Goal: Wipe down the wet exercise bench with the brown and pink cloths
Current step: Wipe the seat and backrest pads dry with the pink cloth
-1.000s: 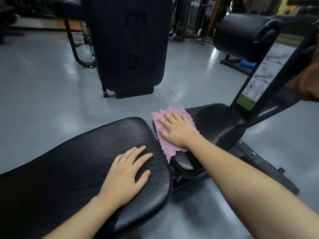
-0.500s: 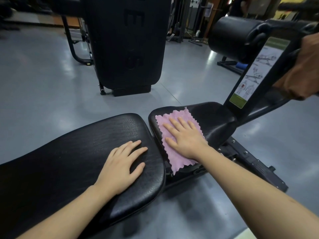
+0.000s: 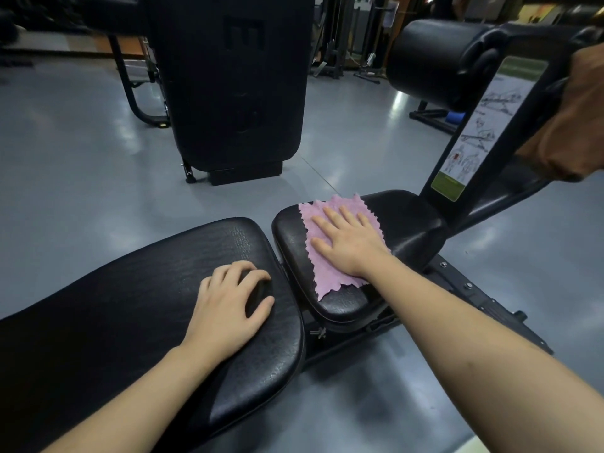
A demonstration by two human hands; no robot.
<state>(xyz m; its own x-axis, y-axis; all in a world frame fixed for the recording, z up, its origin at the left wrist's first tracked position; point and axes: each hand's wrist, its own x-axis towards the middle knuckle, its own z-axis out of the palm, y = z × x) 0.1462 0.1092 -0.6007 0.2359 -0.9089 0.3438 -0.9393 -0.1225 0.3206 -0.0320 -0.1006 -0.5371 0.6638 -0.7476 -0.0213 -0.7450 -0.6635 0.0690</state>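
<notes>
While I wipe: right hand lies flat on pink cloth, pushing it over seat pad.
Left hand: fingers bent, holding nothing, steadying me on long pad.

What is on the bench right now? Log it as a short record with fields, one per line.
surface: black bench, long back pad and smaller seat pad
pink cloth: spread flat on the seat pad
right hand: flat on the pink cloth, fingers straight
left hand: resting on the back pad, fingers bent, holding nothing
brown cloth: hanging on the bench frame at far right
leg roller: above the seat end
instruction label: on the upright
</notes>
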